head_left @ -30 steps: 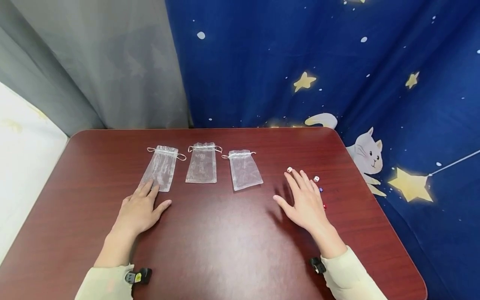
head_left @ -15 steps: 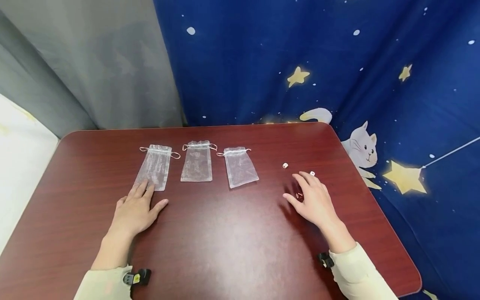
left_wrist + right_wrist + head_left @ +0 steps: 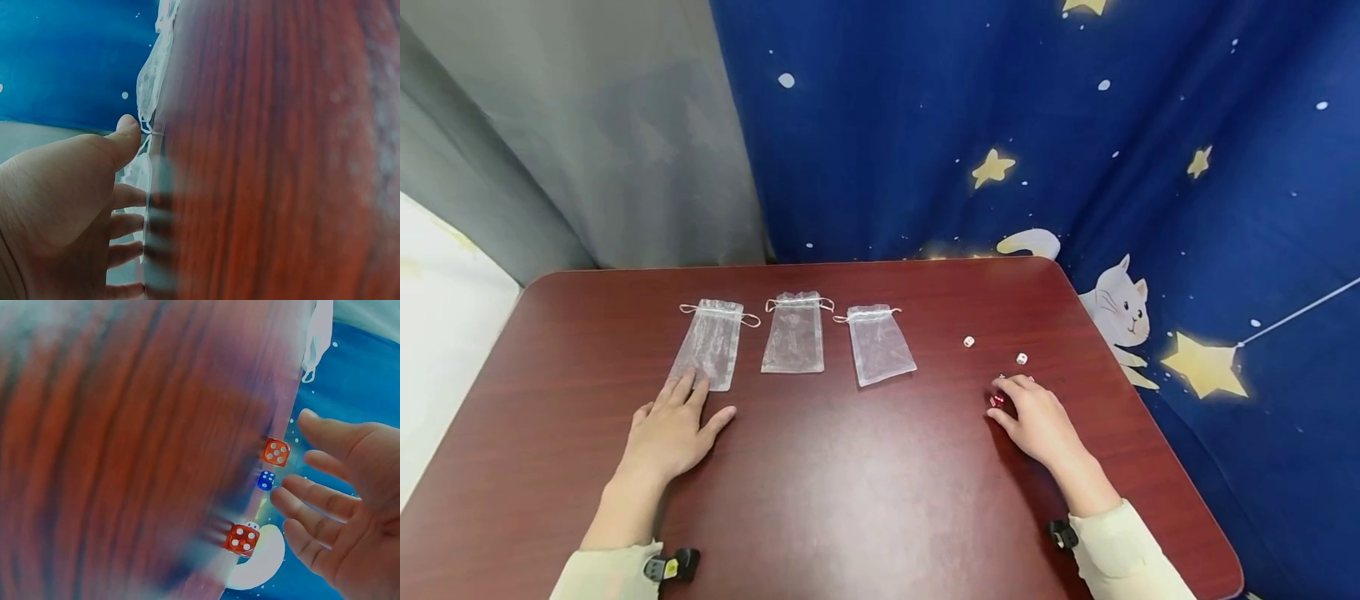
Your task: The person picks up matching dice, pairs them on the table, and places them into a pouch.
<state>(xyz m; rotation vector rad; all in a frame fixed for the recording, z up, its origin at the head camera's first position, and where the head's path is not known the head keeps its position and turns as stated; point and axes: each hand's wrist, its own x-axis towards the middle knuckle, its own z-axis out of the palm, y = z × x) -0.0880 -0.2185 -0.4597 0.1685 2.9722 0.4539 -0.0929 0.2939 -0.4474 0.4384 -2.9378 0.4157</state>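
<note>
Three sheer white drawstring pouches lie on the table: the left pouch (image 3: 709,343), the middle pouch (image 3: 793,337) and the right pouch (image 3: 880,346). My left hand (image 3: 668,429) rests with spread fingers over the lower end of the left pouch. At the right, my right hand (image 3: 1037,421) is low over the table, its thumb and index finger on either side of a red die (image 3: 996,401). The right wrist view has gaps between those fingers and the red die. A blue die (image 3: 266,480) and another red die (image 3: 242,540) are also near this hand.
Two white dice, one nearer (image 3: 1022,358) and one farther left (image 3: 969,342), lie beyond the right hand. The table (image 3: 850,467) is dark reddish wood with rounded far corners. Behind it hang a grey curtain (image 3: 647,142) and a blue star-patterned curtain (image 3: 887,142).
My right hand has moved right and back from the far white die, its fingers drawing in around the red die. The left hand stays on the pouch. The head view has shifted slightly.
</note>
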